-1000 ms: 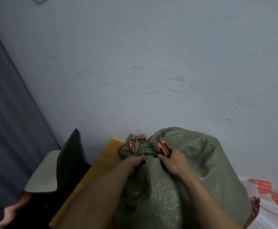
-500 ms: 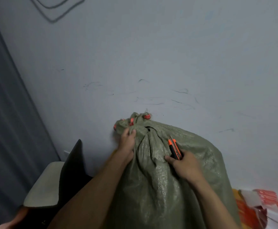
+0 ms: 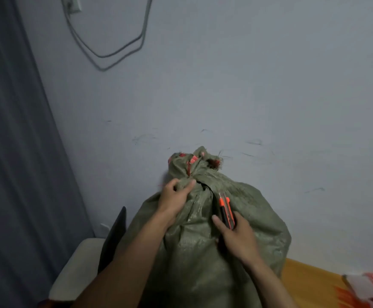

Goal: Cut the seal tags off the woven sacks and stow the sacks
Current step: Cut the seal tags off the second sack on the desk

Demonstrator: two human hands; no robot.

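Woven sack point(image 3: 203, 252) upright at centre by far wall point(image 3: 270, 85), red seal tag point(image 3: 190, 166) on neck looks uncut: left hand point(image 3: 174, 201) grips bunched neck, right hand point(image 3: 236, 236) holds utility knife point(image 3: 226, 210) just below; cut & stow both pending.

The sack point(image 3: 203, 252) now stands higher against the wall point(image 3: 270, 85) than a second ago. The left hand point(image 3: 174, 201), which was under its tied top point(image 3: 192, 165), now grips the bunched cloth just below it from the left side. The right hand point(image 3: 238, 236) has dropped from the tie to the sack's front, its orange utility knife point(image 3: 226, 210) pointing up but apart from the tie. The view has tilted upward, bringing a wall socket point(image 3: 73, 5) and hanging cable point(image 3: 114, 52) into sight.
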